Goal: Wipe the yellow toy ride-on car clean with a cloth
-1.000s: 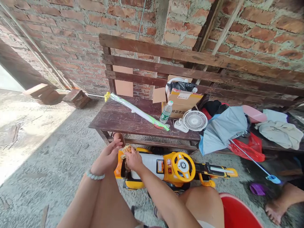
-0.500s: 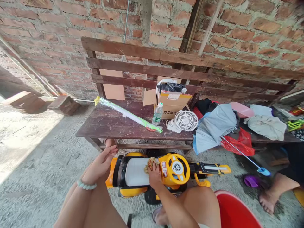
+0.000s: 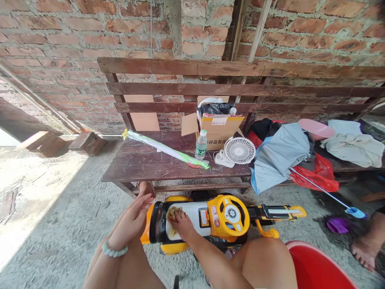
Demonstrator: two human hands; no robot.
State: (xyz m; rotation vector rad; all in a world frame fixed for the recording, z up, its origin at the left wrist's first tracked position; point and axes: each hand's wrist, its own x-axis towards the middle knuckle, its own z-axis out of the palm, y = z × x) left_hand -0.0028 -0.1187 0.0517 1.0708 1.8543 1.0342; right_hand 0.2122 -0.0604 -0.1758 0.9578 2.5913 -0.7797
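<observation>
A yellow and white ride-on toy car (image 3: pixel 207 218) with a yellow steering wheel (image 3: pixel 232 212) stands on the concrete floor in front of my knees. My right hand (image 3: pixel 182 223) presses a brownish crumpled cloth (image 3: pixel 173 214) onto the car's white seat, fingers closed on the cloth. My left hand (image 3: pixel 134 218), with a pale bead bracelet at the wrist, is held open and flat beside the car's back end, fingers together and stretched out, holding nothing.
A dark wooden bench (image 3: pixel 141 162) carries a long wrapped green and white roll (image 3: pixel 164 149), a water bottle (image 3: pixel 201 145), a cardboard box (image 3: pixel 221 128), a small white fan (image 3: pixel 239 151), a blue-grey umbrella (image 3: pixel 281 154) and clothes. A red stool (image 3: pixel 315 267) and another person's foot (image 3: pixel 363 253) lie right.
My right hand slid the cloth along the white seat: from the car's back end forward to the steering wheel, then back toward the rear. The left hand stayed open beside the car.
</observation>
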